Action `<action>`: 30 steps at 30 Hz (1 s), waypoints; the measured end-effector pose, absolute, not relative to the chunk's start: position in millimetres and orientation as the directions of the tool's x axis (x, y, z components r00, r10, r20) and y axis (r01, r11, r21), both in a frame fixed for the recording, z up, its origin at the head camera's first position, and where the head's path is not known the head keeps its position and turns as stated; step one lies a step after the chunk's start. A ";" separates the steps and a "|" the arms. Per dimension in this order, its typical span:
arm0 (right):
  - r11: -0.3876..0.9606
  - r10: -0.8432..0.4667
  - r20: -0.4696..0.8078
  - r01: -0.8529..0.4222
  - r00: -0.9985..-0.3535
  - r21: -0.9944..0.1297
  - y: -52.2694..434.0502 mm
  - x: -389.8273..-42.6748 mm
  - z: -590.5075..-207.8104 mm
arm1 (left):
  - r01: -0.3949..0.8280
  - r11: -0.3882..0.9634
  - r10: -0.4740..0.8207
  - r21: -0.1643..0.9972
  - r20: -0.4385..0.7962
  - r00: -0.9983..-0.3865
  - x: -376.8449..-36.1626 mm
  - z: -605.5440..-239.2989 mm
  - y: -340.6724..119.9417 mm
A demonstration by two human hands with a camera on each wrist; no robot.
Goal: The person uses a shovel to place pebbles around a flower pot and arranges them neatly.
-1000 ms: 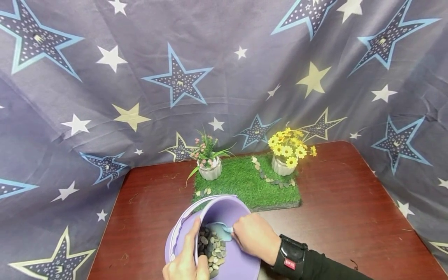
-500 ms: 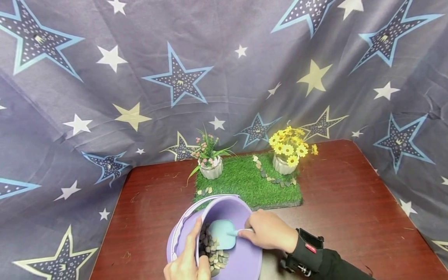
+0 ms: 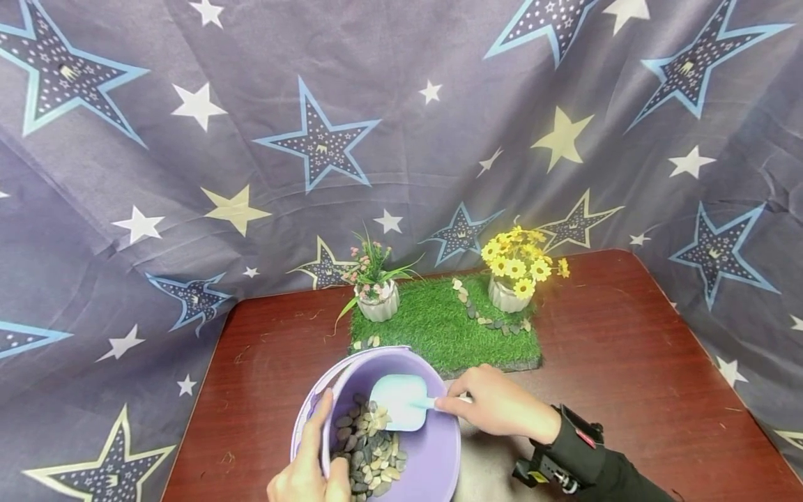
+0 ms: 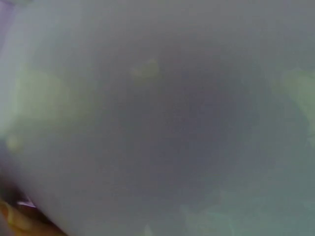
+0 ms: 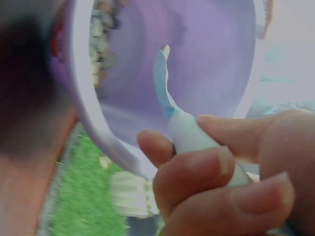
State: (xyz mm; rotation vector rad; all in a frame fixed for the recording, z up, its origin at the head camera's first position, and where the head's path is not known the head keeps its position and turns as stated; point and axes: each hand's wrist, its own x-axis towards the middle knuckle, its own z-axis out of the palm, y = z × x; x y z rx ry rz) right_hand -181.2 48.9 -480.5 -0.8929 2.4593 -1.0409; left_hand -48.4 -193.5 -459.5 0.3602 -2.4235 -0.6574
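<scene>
We grip the tilted purple bucket [image 3: 433, 446] with our left hand [image 3: 307, 477], right hand [image 3: 498, 408] pinching the blue scoop [image 3: 401, 402]; pebbles [image 3: 366, 446] may spill.

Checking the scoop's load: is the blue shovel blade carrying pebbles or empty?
Empty. The shovel, held by the right hand, shows a bare pale blade above the pebbles lying in the purple bucket.

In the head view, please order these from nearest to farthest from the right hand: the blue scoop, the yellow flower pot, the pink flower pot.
1. blue scoop: held in the right hand, over the bucket.
2. yellow flower pot: behind the hand, on the grass mat's right.
3. pink flower pot: far left of the mat.
</scene>
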 end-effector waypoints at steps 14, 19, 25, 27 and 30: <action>0.593 -0.590 -0.036 -0.402 -0.807 -0.698 91.8 -202.0 -435.4 | -0.234 0.412 -0.505 0.881 0.007 -0.863 -41.0 -493.6 -306.3; 0.611 -0.579 -0.083 -0.364 -0.811 -0.703 93.5 -222.3 -449.9 | -0.104 0.108 -0.328 0.989 -0.064 -0.943 -30.8 -536.7 -371.6; 0.634 -0.544 -0.120 -0.313 -0.831 -0.707 78.0 -251.7 -492.6 | -0.185 0.067 -0.310 0.980 -0.156 -0.938 -26.2 -547.5 -391.8; 0.630 -0.530 -0.141 -0.277 -0.837 -0.725 70.3 -262.1 -510.5 | -0.198 0.075 -0.320 0.977 -0.164 -0.933 -27.1 -547.2 -391.2; 0.639 -0.487 -0.171 -0.216 -0.856 -0.738 57.9 -275.3 -537.2 | -0.207 0.069 -0.322 0.976 -0.175 -0.931 -28.0 -545.6 -389.2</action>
